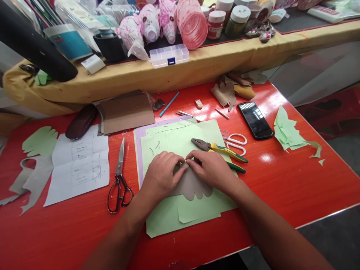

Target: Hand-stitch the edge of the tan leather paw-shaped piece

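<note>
My left hand (165, 170) and my right hand (206, 165) meet over a grey-brown piece with a scalloped edge (194, 187), which looks like leather. Thumb and forefinger of each hand pinch its upper edge, the fingertips almost touching. Much of the piece is hidden beneath my hands. Under it lie light green paper sheets (163, 225). Pliers with yellow and green handles (225, 150) rest just beyond my right hand. Left of my left hand are large black-handled scissors (120, 176), blades pointing away.
White-handled scissors (236, 143) and a phone (255, 120) lie to the right, near green paper scraps (289, 131). On the left are a drawn paper pattern (81, 165) and a dark glasses case (81, 122). Brown sheets (126, 112) lie behind. A cloth-covered ledge (197, 67) holds jars and bottles.
</note>
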### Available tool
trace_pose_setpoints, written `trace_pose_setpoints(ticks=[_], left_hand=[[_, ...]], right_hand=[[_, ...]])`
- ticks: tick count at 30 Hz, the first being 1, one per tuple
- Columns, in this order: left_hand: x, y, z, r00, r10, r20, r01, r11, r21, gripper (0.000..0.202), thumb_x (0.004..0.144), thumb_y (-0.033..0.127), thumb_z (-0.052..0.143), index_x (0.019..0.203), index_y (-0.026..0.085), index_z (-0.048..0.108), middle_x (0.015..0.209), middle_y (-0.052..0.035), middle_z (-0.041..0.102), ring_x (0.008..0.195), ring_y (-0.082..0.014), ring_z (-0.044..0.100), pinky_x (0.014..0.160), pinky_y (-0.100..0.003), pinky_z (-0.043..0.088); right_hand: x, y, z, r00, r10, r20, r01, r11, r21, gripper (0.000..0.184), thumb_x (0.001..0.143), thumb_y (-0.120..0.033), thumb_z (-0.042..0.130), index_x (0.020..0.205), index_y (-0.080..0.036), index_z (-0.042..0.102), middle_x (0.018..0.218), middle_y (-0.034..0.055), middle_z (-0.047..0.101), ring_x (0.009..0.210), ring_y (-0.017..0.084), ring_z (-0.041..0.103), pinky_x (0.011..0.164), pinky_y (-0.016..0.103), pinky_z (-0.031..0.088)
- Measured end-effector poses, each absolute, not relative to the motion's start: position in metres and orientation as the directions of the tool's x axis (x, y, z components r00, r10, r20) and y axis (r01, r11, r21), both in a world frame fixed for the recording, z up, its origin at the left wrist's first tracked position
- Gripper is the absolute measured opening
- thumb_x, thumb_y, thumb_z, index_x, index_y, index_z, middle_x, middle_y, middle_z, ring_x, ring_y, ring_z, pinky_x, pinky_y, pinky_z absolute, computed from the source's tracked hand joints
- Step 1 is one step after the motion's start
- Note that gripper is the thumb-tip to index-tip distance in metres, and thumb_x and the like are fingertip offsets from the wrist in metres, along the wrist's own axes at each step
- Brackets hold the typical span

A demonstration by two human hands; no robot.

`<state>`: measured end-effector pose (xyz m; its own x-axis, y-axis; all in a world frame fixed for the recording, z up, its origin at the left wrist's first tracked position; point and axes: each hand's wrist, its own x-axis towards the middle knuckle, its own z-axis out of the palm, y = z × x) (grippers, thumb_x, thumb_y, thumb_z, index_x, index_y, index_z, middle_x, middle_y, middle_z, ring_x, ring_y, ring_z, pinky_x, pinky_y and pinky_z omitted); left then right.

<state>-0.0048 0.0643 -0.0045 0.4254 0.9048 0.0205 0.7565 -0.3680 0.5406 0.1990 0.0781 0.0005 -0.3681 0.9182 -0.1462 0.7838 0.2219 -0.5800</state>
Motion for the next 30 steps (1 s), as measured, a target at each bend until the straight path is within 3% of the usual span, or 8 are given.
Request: trace_pose_setpoints(ticks=[13, 30], left_hand=[[-0.0039, 0.0638, -0.0063, 0.444, 0.896, 0.003, 0.78, -0.388, 0.492, 0.012, 0.094, 0.029, 0.065, 0.103, 0.023, 0.061, 0.096, -0.0041, 0.068, 0.091, -0.0248, 0.059, 0.08, -0.04, 0.045], [-0.0042, 0.0656, -0.0031, 0.392, 0.919, -0.039, 0.751, -0.295, 0.591, 0.008, 0.094, 0.027, 0.066, 0.1, 0.023, 0.063, 0.093, -0.0024, 0.069, 0.09, -0.0234, 0.06, 0.08, -0.039, 0.047]], right_hand=[[0.2002, 0.0761, -0.0002, -0.371, 0.919, -0.131, 0.769, 0.225, -0.598, 0.016, 0.101, -0.028, 0.059, 0.104, -0.025, 0.075, 0.093, 0.0021, 0.08, 0.084, 0.021, 0.072, 0.07, 0.029, 0.042], [0.1992, 0.0772, 0.0061, -0.366, 0.914, -0.173, 0.782, 0.202, -0.59, 0.012, 0.098, -0.03, 0.065, 0.101, -0.025, 0.075, 0.084, 0.0007, 0.079, 0.074, 0.019, 0.068, 0.064, 0.028, 0.039]])
